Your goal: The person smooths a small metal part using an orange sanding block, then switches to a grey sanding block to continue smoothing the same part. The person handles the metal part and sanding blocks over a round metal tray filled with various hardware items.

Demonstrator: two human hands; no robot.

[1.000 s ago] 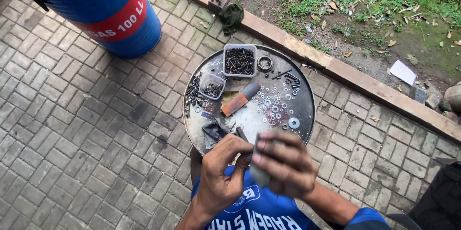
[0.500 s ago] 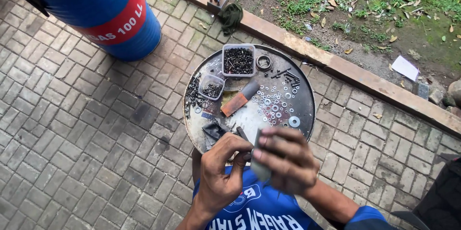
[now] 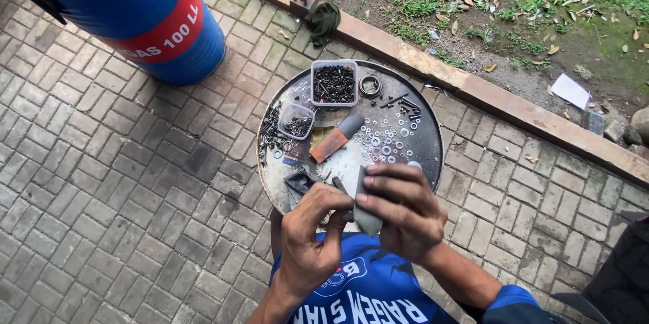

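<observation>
My right hand (image 3: 400,210) grips a flat grey block (image 3: 365,210), perhaps a sharpening stone, held upright over the near edge of a round metal tray (image 3: 426,162). My left hand (image 3: 312,235) pinches a small dark bolt (image 3: 340,187) and holds its tip against the block. Both hands hover above my blue shirt (image 3: 368,290). On the tray lie scattered washers (image 3: 387,140), a pile of dark screws (image 3: 269,136) and a rust-coloured tool with a grey handle (image 3: 336,138).
A square clear tub of black screws (image 3: 334,84) and a smaller tub (image 3: 296,122) sit on the tray's far side. A blue drum (image 3: 145,16) stands at upper left on the brick paving. A concrete kerb (image 3: 487,94) and grass lie beyond.
My hands stay together over the tray's near edge. The left fingers have shifted slightly against the block. The view has barely moved.
</observation>
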